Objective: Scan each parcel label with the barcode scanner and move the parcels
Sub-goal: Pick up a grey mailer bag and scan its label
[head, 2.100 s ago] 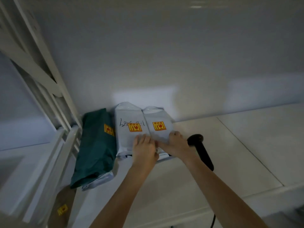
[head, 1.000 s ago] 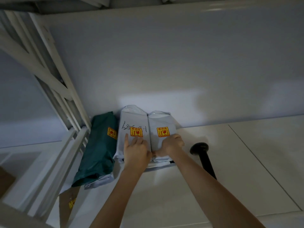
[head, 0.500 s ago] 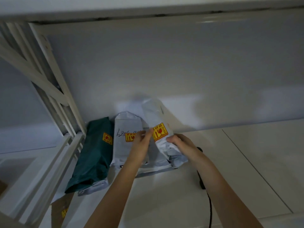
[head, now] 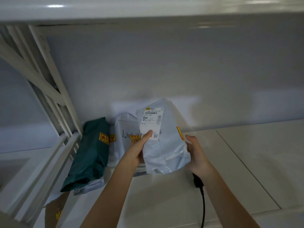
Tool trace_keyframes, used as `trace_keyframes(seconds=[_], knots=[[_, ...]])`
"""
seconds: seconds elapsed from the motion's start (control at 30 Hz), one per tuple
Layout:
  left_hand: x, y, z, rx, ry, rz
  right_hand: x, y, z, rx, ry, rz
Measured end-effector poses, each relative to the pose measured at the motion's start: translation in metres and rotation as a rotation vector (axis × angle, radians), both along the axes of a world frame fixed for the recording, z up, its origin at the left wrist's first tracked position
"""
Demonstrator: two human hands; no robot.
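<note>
A white plastic parcel point(head: 166, 145) is held upright above the shelf, its white shipping label point(head: 152, 120) with a barcode facing me. My left hand point(head: 137, 151) grips its left side, thumb on the label's lower edge. My right hand point(head: 196, 155) holds its right edge. A second white parcel point(head: 125, 129) with handwriting and a yellow sticker stands behind it against the wall. A dark green parcel point(head: 91, 152) lies to the left. The black barcode scanner point(head: 198, 182) lies on the shelf under my right wrist, mostly hidden, its cable trailing toward me.
The white shelf surface point(head: 246, 162) stretches to the right, with a seam running diagonally. A white metal rack frame point(head: 49, 99) rises at the left. An upper shelf point(head: 148, 10) hangs overhead. A brown cardboard piece point(head: 54, 213) with a yellow sticker sits below at the lower left.
Both hands lifted the right white parcel off the stack and turned it, so its shipping label now faces me instead of the yellow sticker. The scanner stays on the shelf.
</note>
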State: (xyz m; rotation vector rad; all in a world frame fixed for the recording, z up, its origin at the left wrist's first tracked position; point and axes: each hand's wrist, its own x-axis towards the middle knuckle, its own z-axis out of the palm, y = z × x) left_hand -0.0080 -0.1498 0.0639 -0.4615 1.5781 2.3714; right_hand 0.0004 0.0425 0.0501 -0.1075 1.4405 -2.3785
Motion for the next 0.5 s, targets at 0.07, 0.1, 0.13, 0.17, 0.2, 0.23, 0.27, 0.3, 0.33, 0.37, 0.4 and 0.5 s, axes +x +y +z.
trace_keyframes(seconds=[0.07,0.1,0.13,0.17,0.2,0.23,0.27,0.3,0.33,0.37,0.4,0.5], knots=[[0.004,-0.003,0.001,-0.116,0.017,0.031,0.002,0.005,0.007,0.176,0.071,0.009],[0.006,-0.003,0.001,-0.176,0.040,0.037,0.002,0.007,0.009,0.268,0.082,-0.028],[0.007,-0.002,0.001,-0.238,0.068,0.045,0.002,0.007,0.012,0.340,0.099,-0.069],[0.009,-0.001,0.002,-0.290,0.095,0.049,0.004,0.007,0.014,0.381,0.113,-0.088],[0.012,-0.001,0.003,-0.314,0.118,0.042,0.006,0.008,0.016,0.395,0.114,-0.096],[0.014,-0.002,0.004,-0.303,0.136,0.025,0.008,0.009,0.018,0.381,0.111,-0.099],[0.017,-0.003,0.005,-0.265,0.150,-0.010,0.009,0.012,0.019,0.370,0.094,-0.092],[0.019,-0.006,0.007,-0.236,0.161,-0.047,0.010,0.015,0.019,0.354,0.093,-0.074],[0.022,-0.009,0.009,-0.226,0.173,-0.075,0.011,0.020,0.019,0.347,0.098,-0.043],[0.023,-0.012,0.010,-0.239,0.181,-0.096,0.012,0.024,0.017,0.342,0.108,-0.009],[0.025,-0.014,0.010,-0.261,0.191,-0.108,0.014,0.029,0.015,0.353,0.121,0.028],[0.030,-0.012,0.009,-0.296,0.221,-0.116,0.013,0.041,0.009,0.463,0.249,-0.006]])
